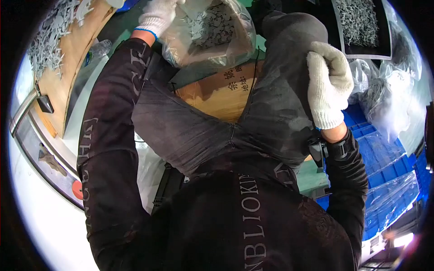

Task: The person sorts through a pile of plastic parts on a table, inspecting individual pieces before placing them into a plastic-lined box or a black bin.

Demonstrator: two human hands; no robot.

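Observation:
My left hand (158, 13), in a white knit glove with a blue cuff edge, is at the top edge beside a clear plastic bag (242, 43). Its fingers are mostly cut off by the picture's edge, so their grip is hidden. The bag stands wide-mouthed between my knees, with small grey parts (212, 27) inside. Over the outer side of my right thigh is my right hand (329, 83), also white-gloved. Its fingers are curled in, and whatever they may hold is hidden.
On the left, a wooden board (83, 56) carries a heap of grey parts (52, 40). A black tray (384, 49) of small grey pieces is at the upper right. Blue crates (379, 176) and clear bags (384, 99) stand at my right. A cardboard box (217, 97) lies between my legs.

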